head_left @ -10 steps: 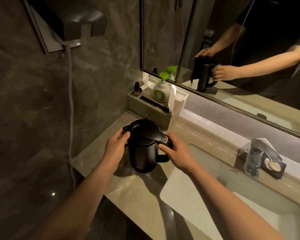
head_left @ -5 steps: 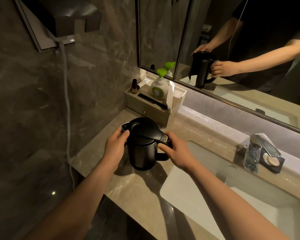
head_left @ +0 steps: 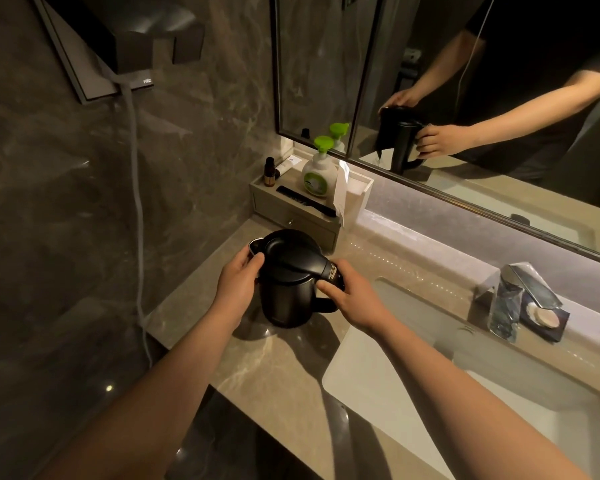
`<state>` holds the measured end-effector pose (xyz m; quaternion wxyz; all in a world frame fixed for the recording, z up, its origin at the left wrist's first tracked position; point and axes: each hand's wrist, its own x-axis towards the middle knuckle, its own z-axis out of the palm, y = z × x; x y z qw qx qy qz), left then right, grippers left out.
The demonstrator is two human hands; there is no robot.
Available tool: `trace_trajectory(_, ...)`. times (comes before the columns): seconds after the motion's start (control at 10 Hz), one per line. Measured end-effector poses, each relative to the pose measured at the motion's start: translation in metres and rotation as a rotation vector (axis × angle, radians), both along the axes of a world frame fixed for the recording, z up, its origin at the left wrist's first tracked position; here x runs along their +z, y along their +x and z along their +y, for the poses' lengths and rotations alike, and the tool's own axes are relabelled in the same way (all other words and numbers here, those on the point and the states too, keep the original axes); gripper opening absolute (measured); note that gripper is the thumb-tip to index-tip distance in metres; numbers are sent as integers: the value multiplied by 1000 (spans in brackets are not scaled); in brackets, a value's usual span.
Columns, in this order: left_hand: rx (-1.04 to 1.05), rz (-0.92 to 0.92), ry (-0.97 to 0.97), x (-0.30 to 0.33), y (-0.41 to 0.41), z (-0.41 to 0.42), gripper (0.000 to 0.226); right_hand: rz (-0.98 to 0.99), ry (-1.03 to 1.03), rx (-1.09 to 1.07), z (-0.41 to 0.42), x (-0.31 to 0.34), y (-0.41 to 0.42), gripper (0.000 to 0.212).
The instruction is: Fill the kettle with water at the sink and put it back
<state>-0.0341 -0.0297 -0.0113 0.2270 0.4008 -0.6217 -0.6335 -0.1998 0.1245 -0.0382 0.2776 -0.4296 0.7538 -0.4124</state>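
the black electric kettle stands upright on the stone countertop, just left of the white sink basin and in front of a small amenity tray holding a green-pump soap bottle and a comb. its lid is down.

left hand: fingers curled against the kettle body on the spout side, steadying it; contact is visible, but a full wrap is not.

right hand: fingers closed around the upper part of the handle, thumb near the lid-release end. the mirror reflection confirms a closed grasp on the handle.

step in hand, as judged: the start of the task, securing the kettle before filling. whether it holds water cannot be told with the lid shut.

the next move calls for:
- opening the lid, most likely with the right thumb on the release;
- lifting by the handle and carrying it right, over the basin;
- placing the opening under the faucet, which sits at the far rim of the basin beside a compact;
- keeping the kettle level in transit.
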Motion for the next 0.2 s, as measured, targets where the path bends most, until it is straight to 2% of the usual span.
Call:
trace_trajectory(0.1, 32, -2, 45, 7, -6, -3, 23, 6, 54, 22, -1, 16, 1, 33)
trace_trajectory(0.2, 133, -18, 71, -7, 12, 2, 32, 60, -87, -173, 13, 50, -7, 35)
